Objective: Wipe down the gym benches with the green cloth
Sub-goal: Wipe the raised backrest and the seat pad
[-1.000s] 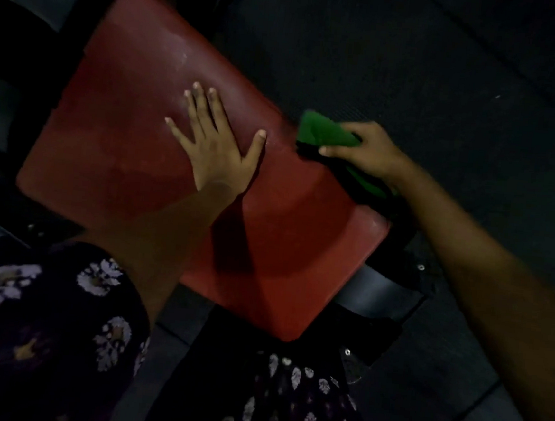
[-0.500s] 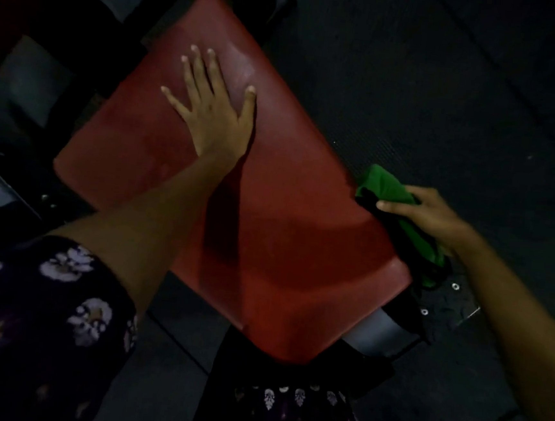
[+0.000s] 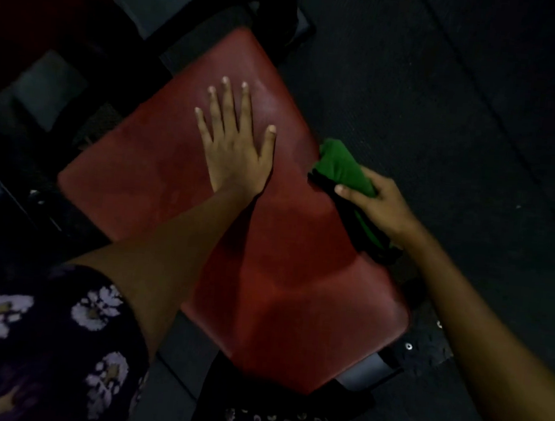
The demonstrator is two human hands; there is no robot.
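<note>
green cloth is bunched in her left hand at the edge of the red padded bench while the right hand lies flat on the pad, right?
Not quite: the hands are swapped. The head view shows the bunched green cloth gripped in the right hand at the edge of the red padded bench, while the left hand lies flat on the pad.

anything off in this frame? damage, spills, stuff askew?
Nothing stands out. The red bench pad looks intact, with faint pale smears near its far end but no tear or spill visible. The left hand lies flat on it; the right hand grips the green cloth at the pad's right edge. Dim light hides fine detail.
</note>
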